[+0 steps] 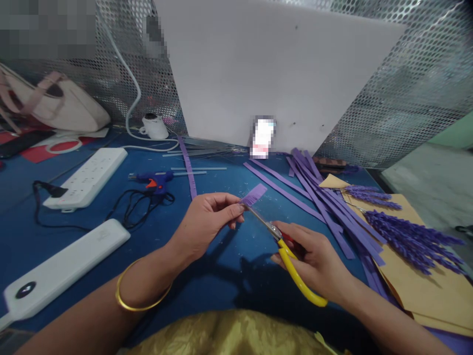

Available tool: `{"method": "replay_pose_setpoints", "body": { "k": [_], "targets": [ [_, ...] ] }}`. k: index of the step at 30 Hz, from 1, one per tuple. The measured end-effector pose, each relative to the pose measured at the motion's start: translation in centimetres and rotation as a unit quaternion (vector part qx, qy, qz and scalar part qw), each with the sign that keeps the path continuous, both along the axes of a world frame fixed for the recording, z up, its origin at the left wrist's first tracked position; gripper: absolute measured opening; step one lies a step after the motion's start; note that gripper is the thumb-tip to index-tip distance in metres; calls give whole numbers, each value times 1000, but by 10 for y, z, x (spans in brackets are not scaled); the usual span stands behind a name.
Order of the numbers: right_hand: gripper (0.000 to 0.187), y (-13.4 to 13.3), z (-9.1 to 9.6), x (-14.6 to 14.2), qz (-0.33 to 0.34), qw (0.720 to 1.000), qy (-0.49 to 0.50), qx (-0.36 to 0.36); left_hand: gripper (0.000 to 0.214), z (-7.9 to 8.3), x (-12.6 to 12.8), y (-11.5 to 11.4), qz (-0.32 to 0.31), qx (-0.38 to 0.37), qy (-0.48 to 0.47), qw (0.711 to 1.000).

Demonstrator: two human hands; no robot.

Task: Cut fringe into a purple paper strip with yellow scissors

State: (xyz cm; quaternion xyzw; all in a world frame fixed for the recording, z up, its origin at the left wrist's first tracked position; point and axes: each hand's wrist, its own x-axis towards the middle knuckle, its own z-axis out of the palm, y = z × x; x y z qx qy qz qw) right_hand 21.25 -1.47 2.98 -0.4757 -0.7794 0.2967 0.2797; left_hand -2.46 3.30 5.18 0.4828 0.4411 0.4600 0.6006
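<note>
My left hand (207, 219) pinches a short purple paper strip (254, 194) between thumb and fingers, above the blue table (221, 266). The strip's lower edge looks finely fringed. My right hand (314, 261) grips yellow-handled scissors (284, 246), and their metal blades reach up to the strip's lower edge. A gold bangle (140, 291) sits on my left wrist.
Long purple paper strips (321, 202) lie to the right beside finished purple paper sprigs (410, 236) on brown paper (424, 291). A blue glue gun (155, 180), two white power strips (88, 177) and cables lie left. A white board (258, 69) and metal mesh stand behind.
</note>
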Motion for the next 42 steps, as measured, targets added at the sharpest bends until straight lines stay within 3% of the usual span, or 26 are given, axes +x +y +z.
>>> {"method": "replay_pose_setpoints", "body": {
  "k": [13, 42],
  "targets": [
    [43, 0, -3, 1, 23, 1000, 0, 17, 11, 3, 0, 0, 5, -10, 0, 1000],
    [39, 1, -6, 4, 19, 999, 22, -32, 11, 1, -1, 1, -10, -21, -13, 1000]
  ]
}}
